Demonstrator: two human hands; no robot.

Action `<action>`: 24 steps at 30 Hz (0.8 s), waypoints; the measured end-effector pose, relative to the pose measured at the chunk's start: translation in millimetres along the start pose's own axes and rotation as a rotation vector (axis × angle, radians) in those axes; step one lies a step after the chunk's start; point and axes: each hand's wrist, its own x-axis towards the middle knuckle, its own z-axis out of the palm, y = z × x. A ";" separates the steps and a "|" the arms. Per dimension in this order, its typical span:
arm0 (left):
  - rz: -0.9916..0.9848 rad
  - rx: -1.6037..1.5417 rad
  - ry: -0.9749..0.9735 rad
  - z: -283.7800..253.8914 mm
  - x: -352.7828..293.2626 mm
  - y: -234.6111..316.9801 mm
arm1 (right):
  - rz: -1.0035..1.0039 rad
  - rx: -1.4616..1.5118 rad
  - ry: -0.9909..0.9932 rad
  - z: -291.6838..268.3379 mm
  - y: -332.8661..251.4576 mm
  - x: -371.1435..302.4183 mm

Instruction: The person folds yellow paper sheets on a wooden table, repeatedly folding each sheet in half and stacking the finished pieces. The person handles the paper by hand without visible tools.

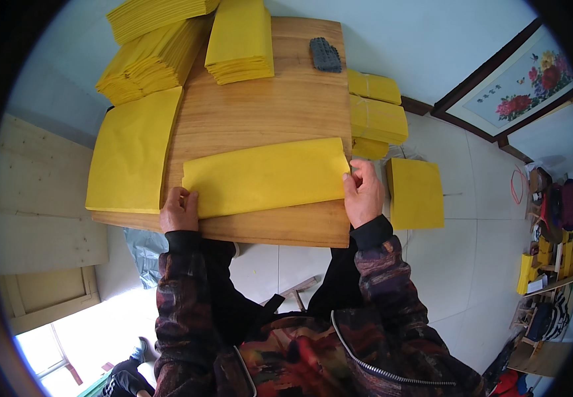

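Observation:
A long folded sheet of yellow paper (266, 175) lies across the near part of the wooden table (266, 112), tilted a little so its right end sits farther away. At its near left corner, my left hand (179, 210) has its fingers curled and pinches the edge. My right hand (364, 193) grips the right end between thumb and fingers, close to the table's right edge. Just left of the folded sheet, a stack of flat yellow paper (134, 155) covers the table's left side.
Folded yellow stacks (240, 43) stand at the far left, near a dark grey knitted item (326, 55). Tied yellow bundles (379, 119) and another yellow stack (416, 193) sit beyond the right edge. A framed flower picture (514, 83) leans rightward. Someone's leg (127, 378) shows lower left.

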 end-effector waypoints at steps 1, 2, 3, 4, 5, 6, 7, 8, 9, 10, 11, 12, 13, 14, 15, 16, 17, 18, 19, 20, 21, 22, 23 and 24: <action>-0.015 0.010 -0.003 0.4 -0.8 -0.3 | 0.008 0.001 0.000 0.3 -0.4 -0.5; 0.034 -0.003 0.031 1.2 -0.5 -0.5 | -0.020 0.007 0.016 0.9 -1.1 0.0; 0.063 -0.001 0.055 1.8 -1.4 -1.0 | -0.035 0.009 0.030 1.1 -1.8 -0.7; 0.065 0.014 0.062 2.5 -1.4 -1.5 | -0.050 0.012 0.044 1.4 -2.6 -0.4; 0.097 -0.005 0.083 2.9 -1.8 -2.1 | -0.020 0.035 0.037 1.5 -3.1 -0.7; 0.101 -0.011 0.089 3.2 -2.1 -2.7 | 0.009 0.059 0.029 1.8 -3.5 -0.6; 0.104 -0.016 0.095 3.4 -2.2 -3.2 | 0.042 0.082 0.019 2.2 -3.5 -0.3; 0.099 -0.017 0.096 3.2 -2.7 -3.7 | 0.045 0.078 0.016 2.7 -3.4 -0.3; 0.094 -0.019 0.099 3.3 -2.6 -3.8 | 0.049 0.074 0.013 3.3 -3.0 0.3; 0.089 -0.021 0.101 3.0 -2.7 -3.9 | 0.054 0.070 0.009 4.0 -2.4 0.6; 0.089 -0.027 0.101 2.7 -2.6 -3.8 | 0.049 0.059 0.009 4.7 -1.8 1.0; 0.090 -0.033 0.101 2.5 -2.7 -3.6 | 0.045 0.047 0.009 5.3 -1.1 1.2; 0.090 -0.040 0.101 2.3 -2.6 -3.2 | 0.046 0.034 0.005 5.9 -0.5 1.7; 0.097 -0.041 0.108 2.3 -2.6 -2.8 | 0.038 0.026 0.006 6.3 0.1 1.9; 0.103 -0.041 0.115 2.3 -2.6 -2.3 | 0.036 0.016 0.002 6.5 0.4 2.2; 0.109 -0.042 0.122 2.3 -2.8 -1.9 | 0.035 0.006 -0.003 6.5 0.6 2.3; 0.100 -0.047 0.118 2.5 -2.8 -1.4 | 0.031 0.004 -0.004 6.4 0.6 2.4; 0.089 -0.053 0.114 2.5 -3.0 -1.1 | 0.027 0.001 -0.005 6.0 0.4 2.3; 0.070 -0.063 0.105 2.6 -3.0 -0.8 | 0.027 -0.004 -0.008 5.6 0.1 2.4; 0.078 -0.068 0.106 2.4 -3.1 -0.7 | 0.016 -0.009 -0.010 5.3 -0.3 2.5; 0.077 -0.076 0.102 2.2 -3.0 -0.7 | 0.011 -0.017 -0.014 4.8 -0.7 2.7; 0.065 -0.089 0.088 2.2 -2.9 -0.7 | 0.007 -0.026 -0.016 4.4 -1.1 3.0; 0.080 -0.065 0.079 2.0 -1.9 -1.0 | -0.007 -0.048 -0.024 4.2 -1.5 3.7; 0.082 -0.042 0.060 1.6 -0.5 -1.5 | -0.020 -0.070 -0.034 3.7 -1.8 4.5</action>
